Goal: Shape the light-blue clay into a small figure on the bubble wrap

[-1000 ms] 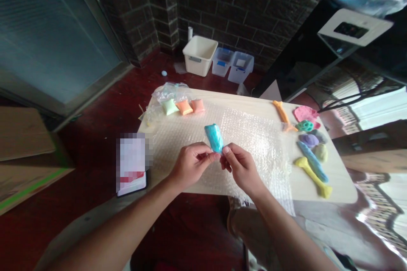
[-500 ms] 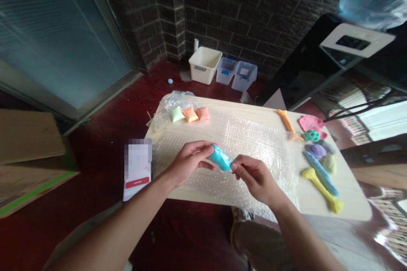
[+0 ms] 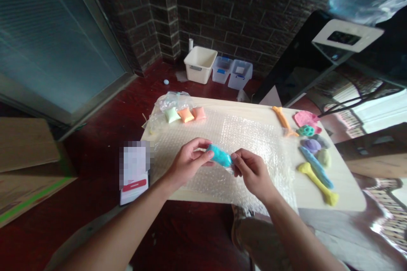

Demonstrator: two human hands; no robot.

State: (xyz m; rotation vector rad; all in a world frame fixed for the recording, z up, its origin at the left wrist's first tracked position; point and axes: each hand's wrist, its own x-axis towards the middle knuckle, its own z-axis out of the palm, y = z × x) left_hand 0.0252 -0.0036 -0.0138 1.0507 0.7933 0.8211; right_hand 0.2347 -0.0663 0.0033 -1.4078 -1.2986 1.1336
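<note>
A small clear packet of bright blue clay (image 3: pixel 220 156) is held between my hands, above a sheet of bubble wrap (image 3: pixel 257 148). My left hand (image 3: pixel 192 157) grips its left end with thumb and fingers. My right hand (image 3: pixel 249 169) pinches the clear film at its right end. Behind my left hand lie a pale green packet (image 3: pixel 172 114), an orange packet (image 3: pixel 186 114) and a salmon-pink packet (image 3: pixel 199 113). To the right are a yellow bone-shaped clay piece (image 3: pixel 319 184), a blue clay roll (image 3: pixel 316 167) and an orange bone-shaped piece (image 3: pixel 282 120).
Several more clay lumps, among them a pink one (image 3: pixel 307 119) and a purple one (image 3: pixel 310 146), lie along the table's (image 3: pixel 346 190) right side. Crumpled clear plastic (image 3: pixel 174 99) sits at the back left corner. A phone-like device (image 3: pixel 134 178) is by the left edge. Bins (image 3: pixel 200 67) stand on the floor behind.
The blue packet has turned from nearly upright to slanting sideways. My left hand has shifted its grip to the left end, and my right hand has moved right, holding the film.
</note>
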